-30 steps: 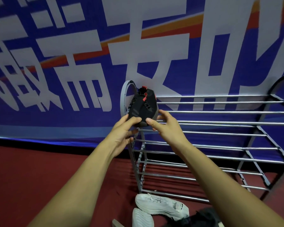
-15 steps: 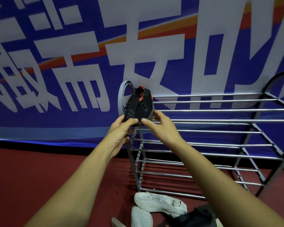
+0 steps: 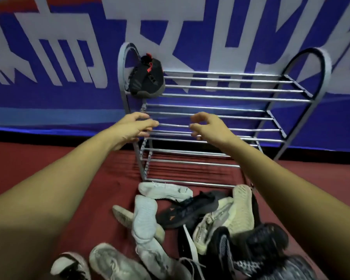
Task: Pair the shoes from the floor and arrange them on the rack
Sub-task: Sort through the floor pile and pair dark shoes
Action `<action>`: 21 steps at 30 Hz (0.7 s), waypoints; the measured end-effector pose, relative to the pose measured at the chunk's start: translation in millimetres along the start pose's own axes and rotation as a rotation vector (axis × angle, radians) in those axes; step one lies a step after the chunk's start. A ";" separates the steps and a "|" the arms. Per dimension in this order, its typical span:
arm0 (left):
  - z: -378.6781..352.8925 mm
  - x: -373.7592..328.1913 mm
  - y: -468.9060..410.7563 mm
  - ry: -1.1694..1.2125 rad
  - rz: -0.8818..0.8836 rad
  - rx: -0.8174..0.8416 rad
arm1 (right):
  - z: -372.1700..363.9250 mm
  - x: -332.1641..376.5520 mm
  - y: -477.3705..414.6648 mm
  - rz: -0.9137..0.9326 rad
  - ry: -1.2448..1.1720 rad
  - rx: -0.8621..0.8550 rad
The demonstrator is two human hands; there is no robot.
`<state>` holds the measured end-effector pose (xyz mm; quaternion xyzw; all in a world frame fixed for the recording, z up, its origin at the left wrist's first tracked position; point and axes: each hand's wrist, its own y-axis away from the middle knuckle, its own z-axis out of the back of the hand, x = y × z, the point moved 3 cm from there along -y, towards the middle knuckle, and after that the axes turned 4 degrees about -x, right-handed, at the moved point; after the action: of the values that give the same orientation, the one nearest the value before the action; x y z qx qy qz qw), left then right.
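Note:
A black shoe with red accents sits on the top shelf of the metal shoe rack, at its left end against the arched side frame. My left hand and my right hand hover below it, in front of the second shelf, both empty with fingers loosely curled. On the red floor before the rack lies a pile of shoes: a white sneaker, a black shoe with orange marks, cream knit shoes, grey and black knit ones.
A blue banner with large white characters hangs right behind the rack. The rack's lower shelves hold nothing. The red floor to the left of the rack is bare.
Both hands have let go of the black shoe, which now rests on the top shelf. They have drawn back and down, and my view has tilted down onto the shoe pile.

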<state>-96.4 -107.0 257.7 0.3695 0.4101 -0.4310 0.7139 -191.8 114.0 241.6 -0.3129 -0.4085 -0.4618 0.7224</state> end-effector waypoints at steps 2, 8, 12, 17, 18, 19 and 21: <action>-21.0 8.3 6.4 -0.072 0.006 0.054 | 8.7 -29.9 15.6 -0.068 0.068 0.030; -98.1 62.4 22.0 -0.148 0.018 0.207 | 27.0 -122.1 69.4 -0.266 0.182 0.065; -140.1 104.6 35.6 -0.342 0.067 0.332 | 34.3 -178.6 106.4 -0.438 0.186 0.097; -166.0 140.7 46.6 -0.442 0.104 0.431 | 44.5 -221.0 134.0 -0.525 0.258 0.158; -170.0 145.6 48.5 -0.458 0.100 0.455 | 47.1 -225.9 138.3 -0.537 0.274 0.166; -173.6 149.6 50.2 -0.479 0.091 0.474 | 50.1 -230.6 142.3 -0.549 0.296 0.173; -181.0 155.0 52.0 -0.528 0.074 0.502 | 54.5 -239.8 149.4 -0.573 0.344 0.190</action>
<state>-51.7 22.6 56.0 0.4236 0.0795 -0.5727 0.6973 -127.9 314.3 45.2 -0.0344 -0.3933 -0.6517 0.6476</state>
